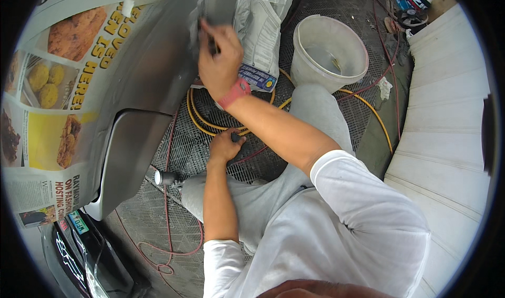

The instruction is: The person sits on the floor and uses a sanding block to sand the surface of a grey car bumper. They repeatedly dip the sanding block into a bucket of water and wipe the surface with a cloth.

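Observation:
My right hand (220,56), with a red band at the wrist, presses a small dark sanding pad (209,32) against the grey primed car panel (152,72) near its upper edge. My left hand (223,146) rests low on the metal grate floor (179,156), closed around a small dark object (235,137) beside the coiled yellow hose (202,120). I crouch with grey trousers and a white shirt.
Newspaper (58,87) masks the car's body at left. A white bucket (329,51) holding water stands on the grate ahead. A thin red cable (168,235) loops across the floor. A small cylindrical tool (164,178) lies near my knee. White ribbed panel (447,140) at right.

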Tool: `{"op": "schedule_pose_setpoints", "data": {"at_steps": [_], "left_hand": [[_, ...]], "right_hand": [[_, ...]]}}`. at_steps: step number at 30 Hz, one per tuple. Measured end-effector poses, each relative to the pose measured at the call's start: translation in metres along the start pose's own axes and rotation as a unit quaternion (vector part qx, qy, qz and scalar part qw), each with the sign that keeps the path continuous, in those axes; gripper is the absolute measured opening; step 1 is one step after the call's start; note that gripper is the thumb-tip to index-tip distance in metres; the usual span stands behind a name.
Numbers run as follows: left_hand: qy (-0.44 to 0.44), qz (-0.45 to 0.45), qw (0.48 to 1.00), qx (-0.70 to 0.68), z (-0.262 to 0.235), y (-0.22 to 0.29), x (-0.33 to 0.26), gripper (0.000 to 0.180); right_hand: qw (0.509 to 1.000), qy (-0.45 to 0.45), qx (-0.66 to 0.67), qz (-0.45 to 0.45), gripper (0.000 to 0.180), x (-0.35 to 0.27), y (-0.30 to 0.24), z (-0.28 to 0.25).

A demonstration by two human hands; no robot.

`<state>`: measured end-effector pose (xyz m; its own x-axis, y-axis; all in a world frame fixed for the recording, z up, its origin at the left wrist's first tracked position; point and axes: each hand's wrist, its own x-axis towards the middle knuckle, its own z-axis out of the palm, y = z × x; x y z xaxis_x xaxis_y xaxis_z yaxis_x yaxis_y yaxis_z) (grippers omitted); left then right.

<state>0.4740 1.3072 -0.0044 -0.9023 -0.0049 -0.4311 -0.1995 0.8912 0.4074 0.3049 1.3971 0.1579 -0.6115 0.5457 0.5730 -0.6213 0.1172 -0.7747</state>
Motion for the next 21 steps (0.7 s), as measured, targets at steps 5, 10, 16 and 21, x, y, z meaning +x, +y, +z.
{"op": "schedule_pose_setpoints", "data": {"at_steps": [5, 10, 16, 21], "left_hand": [[0.02, 0.014, 0.999, -0.025, -0.006, 0.018, -0.007, 0.051], [0.027, 0.005, 1.0, -0.002, -0.003, 0.017, -0.01, 0.05], [0.02, -0.032, 0.999, -0.009, -0.003, 0.029, -0.024, 0.047], [0.007, -0.018, 1.0, 0.021, -0.003, 0.013, -0.016, 0.049]], "right_hand": [[0.997, 0.012, -0.025, -0.072, 0.034, 0.009, -0.006, 0.001], [0.996, -0.062, 0.02, -0.065, 0.056, -0.021, 0.003, -0.012], [0.999, 0.005, 0.035, -0.041, 0.033, 0.017, -0.014, 0.009], [0.982, -0.139, 0.063, 0.11, 0.03, -0.049, 0.027, -0.047]]}}
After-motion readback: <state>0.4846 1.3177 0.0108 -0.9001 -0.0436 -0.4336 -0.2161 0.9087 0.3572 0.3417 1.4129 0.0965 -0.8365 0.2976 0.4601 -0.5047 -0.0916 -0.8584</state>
